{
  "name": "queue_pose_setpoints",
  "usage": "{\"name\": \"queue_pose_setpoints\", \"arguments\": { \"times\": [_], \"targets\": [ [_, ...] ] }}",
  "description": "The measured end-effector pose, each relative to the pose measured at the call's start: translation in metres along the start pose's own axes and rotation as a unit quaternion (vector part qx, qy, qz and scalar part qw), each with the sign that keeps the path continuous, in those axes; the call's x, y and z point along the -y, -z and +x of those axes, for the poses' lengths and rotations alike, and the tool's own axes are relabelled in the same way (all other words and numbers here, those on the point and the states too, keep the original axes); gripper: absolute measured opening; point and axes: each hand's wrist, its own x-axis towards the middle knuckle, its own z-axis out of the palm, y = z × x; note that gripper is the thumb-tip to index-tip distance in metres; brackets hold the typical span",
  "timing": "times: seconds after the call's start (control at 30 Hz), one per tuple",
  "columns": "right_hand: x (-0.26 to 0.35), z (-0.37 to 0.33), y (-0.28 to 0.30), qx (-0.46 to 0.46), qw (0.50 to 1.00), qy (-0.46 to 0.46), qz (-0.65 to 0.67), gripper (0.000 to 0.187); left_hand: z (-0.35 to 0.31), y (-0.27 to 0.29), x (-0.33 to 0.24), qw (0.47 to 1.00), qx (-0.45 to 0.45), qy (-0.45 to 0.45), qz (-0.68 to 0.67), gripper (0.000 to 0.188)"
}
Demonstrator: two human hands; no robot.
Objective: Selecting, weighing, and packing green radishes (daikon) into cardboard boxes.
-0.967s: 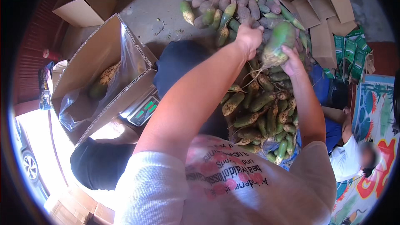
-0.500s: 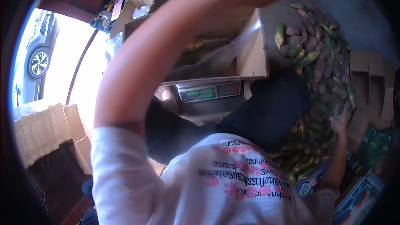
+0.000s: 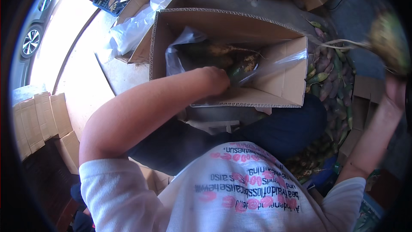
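Carton (image 3: 240, 21): large open box in the middle, its mouth facing up.
Pile (image 3: 328, 75): green and purplish radishes heaped on the right, from near to far.
Second carton (image 3: 139, 8): open, far left, just beside the first, crumpled plastic (image 3: 133, 36) spilling over it.
Clear liner (image 3: 184, 38): loose film inside the first box, partly around the contents.
Radishes in the carton (image 3: 206, 53): green-brown with yellowish patches, lying toward the left and middle.
Raised radish (image 3: 389, 41): blurred, in the air at the right, well apart from the box.
Left hand (image 3: 216, 79): reaching in over the near wall, at a green radish; fingers hidden, so I cannot tell how wide the grip is.
Right hand (image 3: 395, 88): lifted at the right, holding the raised one from below.
Root (image 3: 347, 41): thin and pale, trailing left from the held radish.
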Motion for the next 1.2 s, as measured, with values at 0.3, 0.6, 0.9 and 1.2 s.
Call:
{"name": "queue_pose_setpoints", "arguments": {
  "times": [0.3,0.6,0.9,1.2],
  "targets": [
    [-0.178,0.013,-0.174,0.383,0.904,-0.070,-0.176,0.085,-0.037,-0.005,0.012,0.999,0.007,0.001,0.049,0.040],
    [-0.264,-0.001,-0.218,0.578,0.676,-0.234,-0.393,0.084,-0.057,0.007,0.012,0.998,0.043,0.012,-0.034,0.052],
    [-0.354,-0.043,-0.238,0.718,0.540,-0.161,-0.410,0.088,-0.056,0.013,0.022,0.999,0.038,-0.005,-0.015,0.056],
    [-0.362,-0.044,-0.226,0.726,0.536,-0.212,-0.375,0.098,-0.080,0.010,0.031,0.997,0.071,-0.022,0.022,0.037]
  ]
}}
